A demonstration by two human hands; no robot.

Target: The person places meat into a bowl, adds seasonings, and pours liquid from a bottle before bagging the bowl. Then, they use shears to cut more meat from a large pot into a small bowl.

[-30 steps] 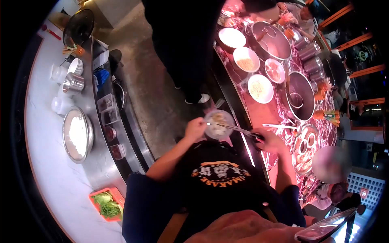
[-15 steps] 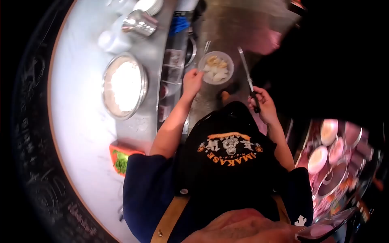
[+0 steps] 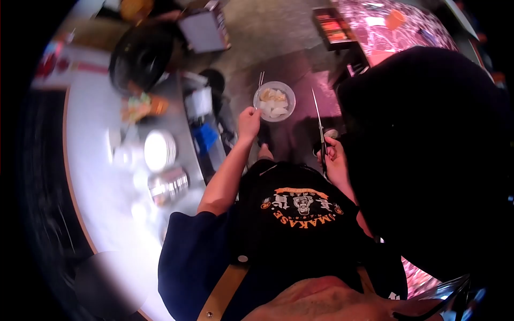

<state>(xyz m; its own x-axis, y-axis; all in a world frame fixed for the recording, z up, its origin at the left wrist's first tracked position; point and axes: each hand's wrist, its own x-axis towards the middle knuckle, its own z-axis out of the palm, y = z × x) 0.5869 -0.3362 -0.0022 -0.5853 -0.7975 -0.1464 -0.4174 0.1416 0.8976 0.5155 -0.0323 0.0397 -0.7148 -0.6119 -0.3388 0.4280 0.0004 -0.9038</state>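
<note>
My left hand (image 3: 249, 124) is closed at the near left edge of a round, pale bowl (image 3: 292, 105), pinching its rim. White chunks and yellowish pieces (image 3: 274, 101) lie in the bowl. Thin metal prongs (image 3: 261, 80) stick up beside the bowl's left edge, close to my fingers; their lower end is hard to make out. To the right, apart from the bowl, my right hand (image 3: 333, 156) is wrapped round the black handle of a long, narrow metal tool (image 3: 318, 112), like a knife. Its tip points away from me.
On the left, a counter holds stacked white plates (image 3: 160, 151), a shiny metal container (image 3: 168, 185) and a black rounded object (image 3: 140, 58). A box (image 3: 204, 28) stands beyond. A large dark shape (image 3: 423, 144) fills the right. A patterned pink table (image 3: 396, 27) is at upper right.
The view has shifted along the counter: the large metal bowl and orange tray have left view, and the box has appeared. Both hands keep their holds; the bowl sits slightly lower and further left.
</note>
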